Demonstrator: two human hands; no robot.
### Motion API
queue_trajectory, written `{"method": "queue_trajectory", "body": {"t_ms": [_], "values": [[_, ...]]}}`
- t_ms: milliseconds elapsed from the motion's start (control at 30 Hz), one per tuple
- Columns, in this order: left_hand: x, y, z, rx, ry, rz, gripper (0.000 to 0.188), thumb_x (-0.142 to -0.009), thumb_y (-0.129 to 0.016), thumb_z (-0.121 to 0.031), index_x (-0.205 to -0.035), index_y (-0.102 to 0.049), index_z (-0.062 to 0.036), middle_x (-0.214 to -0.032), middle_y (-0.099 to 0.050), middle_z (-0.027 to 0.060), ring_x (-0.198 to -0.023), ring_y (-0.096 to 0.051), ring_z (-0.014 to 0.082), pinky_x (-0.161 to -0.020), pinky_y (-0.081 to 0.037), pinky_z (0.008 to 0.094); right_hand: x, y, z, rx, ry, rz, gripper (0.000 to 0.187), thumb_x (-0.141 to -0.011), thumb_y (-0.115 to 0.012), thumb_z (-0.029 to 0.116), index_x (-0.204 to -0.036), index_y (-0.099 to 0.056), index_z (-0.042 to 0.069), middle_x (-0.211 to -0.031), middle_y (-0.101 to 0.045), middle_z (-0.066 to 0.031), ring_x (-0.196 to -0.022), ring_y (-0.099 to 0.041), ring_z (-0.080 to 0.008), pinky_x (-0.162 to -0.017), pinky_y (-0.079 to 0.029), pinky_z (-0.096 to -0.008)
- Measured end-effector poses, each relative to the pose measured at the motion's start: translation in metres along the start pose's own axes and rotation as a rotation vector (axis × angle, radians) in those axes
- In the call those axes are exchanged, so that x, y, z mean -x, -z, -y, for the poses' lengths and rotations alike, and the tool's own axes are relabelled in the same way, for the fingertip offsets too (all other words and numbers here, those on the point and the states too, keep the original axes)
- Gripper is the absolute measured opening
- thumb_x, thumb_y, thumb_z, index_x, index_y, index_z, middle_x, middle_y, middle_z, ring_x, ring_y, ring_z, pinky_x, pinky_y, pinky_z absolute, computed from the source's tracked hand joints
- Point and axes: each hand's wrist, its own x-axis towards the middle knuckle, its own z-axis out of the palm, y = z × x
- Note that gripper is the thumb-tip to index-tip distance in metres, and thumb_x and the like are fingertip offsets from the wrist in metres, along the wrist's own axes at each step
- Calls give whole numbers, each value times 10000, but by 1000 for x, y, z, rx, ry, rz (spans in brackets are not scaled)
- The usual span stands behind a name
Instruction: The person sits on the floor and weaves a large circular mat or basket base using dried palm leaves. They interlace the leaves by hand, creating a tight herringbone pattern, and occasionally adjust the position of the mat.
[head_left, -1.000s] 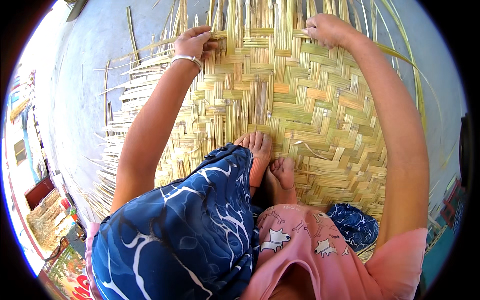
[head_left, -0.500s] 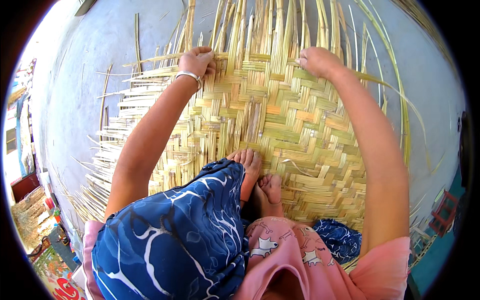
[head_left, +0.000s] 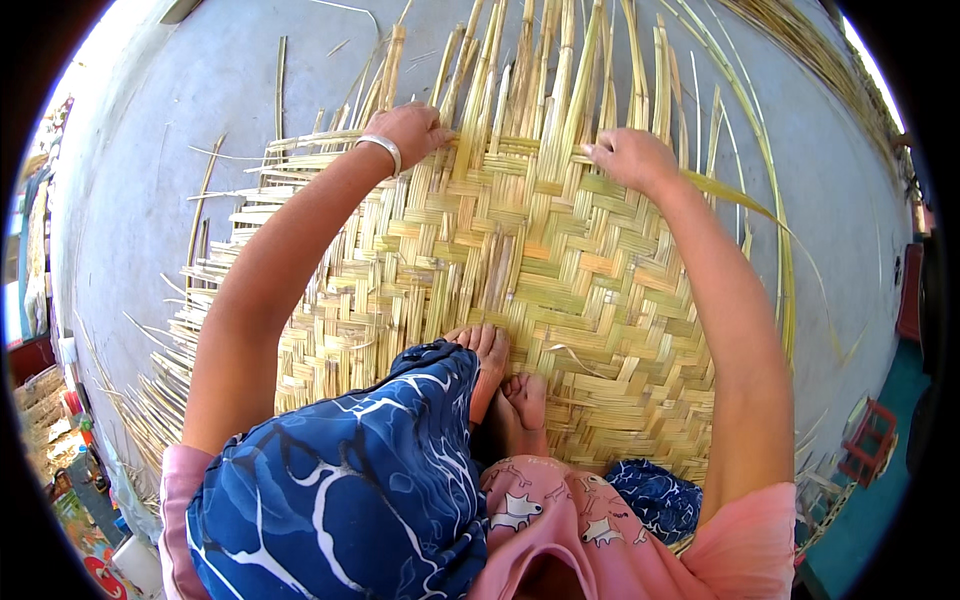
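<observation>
A partly woven mat (head_left: 620, 330) of flat, yellow-green split cane or reed strips lies in front of me, with loose upright strips (head_left: 560, 80) fanning out from its far edge. Across that edge runs a crosswise strip (head_left: 515, 146), passing over some uprights and under others. My left hand (head_left: 408, 128), a silver bangle at its wrist, is closed on this strip toward the left, its fingertips partly hidden. On the right, my right hand (head_left: 632, 160) pinches the same strip between thumb and fingers. The strip's greenish tail (head_left: 740, 194) sticks out past the right wrist.
My bare feet (head_left: 490, 348) rest on the mat's middle. Uneven strip ends (head_left: 185, 350) fringe its left side. Long loose strips (head_left: 765, 150) curve over the grey floor (head_left: 130, 200) at right. A small reddish stool (head_left: 868, 440) stands at far right; assorted goods crowd the lower left.
The view has shifted slightly, so the mat appears lower. My left hand has slid a little rightward along the strip. My right hand stays near the same spot, still pinching.
</observation>
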Motion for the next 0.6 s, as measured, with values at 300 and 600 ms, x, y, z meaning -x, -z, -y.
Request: {"method": "queue_trajectory", "body": {"t_ms": [300, 600], "values": [[6, 7, 0, 127, 22, 89, 369, -859, -580, -415, -806, -590, -50, -713, -622, 122, -662, -584, 290, -653, -458, 396, 1, 7, 2, -43, 10, 73, 425, -851, -526, 472, -784, -611, 61, -738, -610, -140, -707, -570, -313, -640, -440, -437], [-5, 14, -17, 21, -152, -24, 248, -849, -604, -298, -853, -597, -50, -884, -632, 110, -833, -594, 281, -763, -476, 383, 0, -14, -1, 60, 24, 46, 404, -879, -486, 442, -850, -639, 69, -851, -641, -159, -828, -602, -340, -714, -475, -446]]}}
